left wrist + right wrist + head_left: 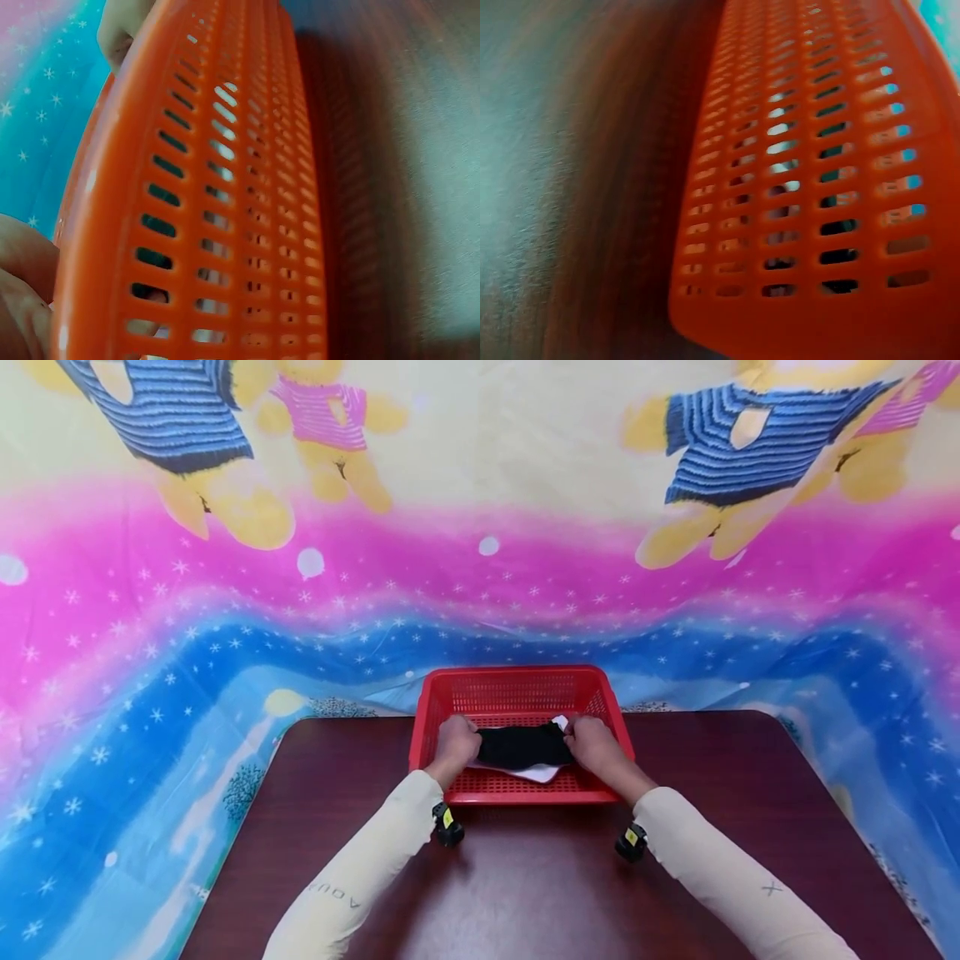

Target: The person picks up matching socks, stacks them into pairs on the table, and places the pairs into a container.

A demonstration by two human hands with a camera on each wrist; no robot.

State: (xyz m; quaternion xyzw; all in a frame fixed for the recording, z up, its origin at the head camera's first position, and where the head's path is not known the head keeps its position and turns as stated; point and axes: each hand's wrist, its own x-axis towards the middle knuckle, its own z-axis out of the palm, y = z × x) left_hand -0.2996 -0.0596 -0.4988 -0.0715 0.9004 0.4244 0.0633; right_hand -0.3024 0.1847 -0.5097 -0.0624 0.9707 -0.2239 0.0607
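Note:
A black piece of cloth [523,747] stretches between both hands inside a red plastic basket [517,797]. My left hand [457,741] pinches its left end, and my right hand [592,742] grips the right end. Beneath the black cloth lies a white piece of cloth [542,773], with its front edge showing; a small white bit pokes up beside the right fingers. From the left wrist, part of the left hand [24,289] appears over the basket rim [105,187]. Only the slotted basket wall [802,322] fills the right wrist view, hiding the right hand.
The basket stands at the far edge of a dark reddish-brown table [517,885]. Behind it hangs a patterned curtain [480,568] with bears and snowflakes, which also runs down both sides of the table. Black wrist cameras [448,827] sit under both forearms, close to the basket's front.

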